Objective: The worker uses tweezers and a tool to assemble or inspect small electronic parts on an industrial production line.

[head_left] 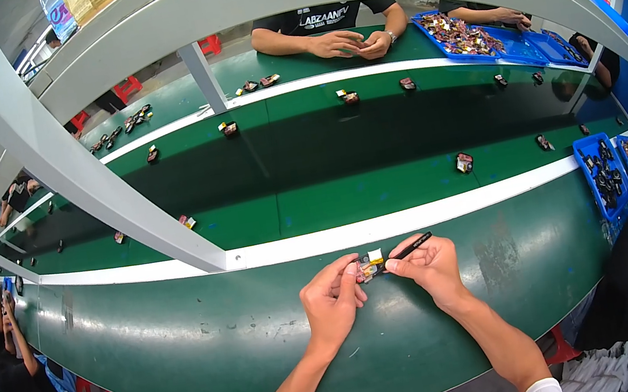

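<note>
Over the near green bench, my left hand [332, 301] pinches a small electronic assembly [368, 269] by its left side. The assembly is dark and reddish, with a white tab and a bit of yellow on top. My right hand [433, 268] grips slim black tweezers [411, 247] between thumb and fingers. Their wide end points up and to the right. The narrow tip reaches the right side of the assembly; whether it touches is too small to tell.
Beyond a white rail [385, 227], a green conveyor belt [347, 199] carries several similar assemblies. Blue bins [611, 214] of parts stand at the right, beside a co-worker. A grey post [90, 153] slants across the left. Another person's hands [343, 45] work across the belt.
</note>
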`<action>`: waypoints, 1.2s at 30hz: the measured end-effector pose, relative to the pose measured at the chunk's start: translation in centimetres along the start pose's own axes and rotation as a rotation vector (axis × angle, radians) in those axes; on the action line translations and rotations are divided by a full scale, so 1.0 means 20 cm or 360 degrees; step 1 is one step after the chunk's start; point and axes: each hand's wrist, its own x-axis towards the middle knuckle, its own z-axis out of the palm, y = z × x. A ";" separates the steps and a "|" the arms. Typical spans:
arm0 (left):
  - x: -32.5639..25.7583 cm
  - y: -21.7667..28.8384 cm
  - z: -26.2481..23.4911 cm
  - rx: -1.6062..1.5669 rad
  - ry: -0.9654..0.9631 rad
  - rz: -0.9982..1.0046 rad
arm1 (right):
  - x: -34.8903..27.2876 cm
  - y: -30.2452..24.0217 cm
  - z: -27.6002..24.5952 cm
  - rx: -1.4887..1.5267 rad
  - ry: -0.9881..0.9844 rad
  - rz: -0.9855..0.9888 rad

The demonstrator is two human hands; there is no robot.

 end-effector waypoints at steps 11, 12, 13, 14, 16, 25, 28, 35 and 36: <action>-0.01 0.01 0.03 0.0319 0.0079 0.0359 | 0.00 0.00 0.02 -0.0024 0.0024 -0.0025; -0.01 0.01 0.02 0.0289 0.0036 0.0289 | 0.00 0.00 0.02 -0.0018 0.0034 -0.0058; -0.01 0.01 0.01 0.0258 -0.0006 0.0219 | 0.00 0.01 0.01 -0.0018 0.0032 -0.0059; -0.01 0.01 0.01 0.0258 -0.0005 0.0220 | 0.00 0.02 0.00 -0.0076 0.0028 -0.0092; 0.01 0.00 -0.01 -0.0158 -0.0117 -0.0158 | 0.00 0.03 0.00 -0.0133 0.0022 -0.0126; 0.04 0.02 -0.04 -0.0480 -0.0272 -0.0361 | -0.05 0.01 0.03 -0.0336 0.0129 -0.0540; 0.04 0.02 -0.04 -0.0457 -0.0257 -0.0319 | -0.05 0.00 0.02 -0.0566 0.0094 -0.0604; 0.04 0.02 -0.05 -0.0452 -0.0269 -0.0311 | -0.05 0.01 0.03 -0.0736 0.0064 -0.0786; 0.04 0.02 -0.05 -0.0454 -0.0268 -0.0303 | -0.05 0.01 0.02 -0.0749 0.0065 -0.0796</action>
